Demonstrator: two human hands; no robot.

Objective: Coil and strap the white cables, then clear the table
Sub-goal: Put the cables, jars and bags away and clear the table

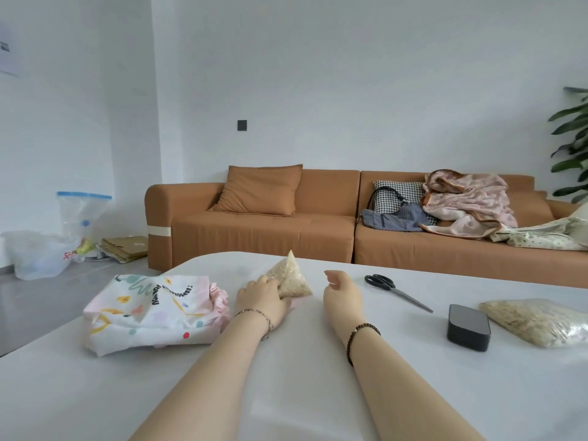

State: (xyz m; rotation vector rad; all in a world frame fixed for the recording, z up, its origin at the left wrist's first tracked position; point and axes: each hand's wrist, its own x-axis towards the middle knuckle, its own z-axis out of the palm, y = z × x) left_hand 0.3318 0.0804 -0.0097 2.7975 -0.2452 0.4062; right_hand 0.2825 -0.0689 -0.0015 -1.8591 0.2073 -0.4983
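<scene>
No white cable shows on the white table (pixel 286 393). My left hand (pixel 262 297) grips a small clear pyramid-shaped bag of beige flakes (pixel 291 276) that rests on the table with its tip pointing up. My right hand (pixel 342 289) hovers just right of that bag, fingers loosely curled and apart, holding nothing. A folded printed cloth bag (pixel 152 310) lies to the left of my left hand.
Black scissors (pixel 394 289) lie right of my right hand. A black box (pixel 468 327) and a larger clear bag of flakes (pixel 537 321) sit at the right edge. An orange sofa (pixel 286 230) with bags and blankets stands behind the table.
</scene>
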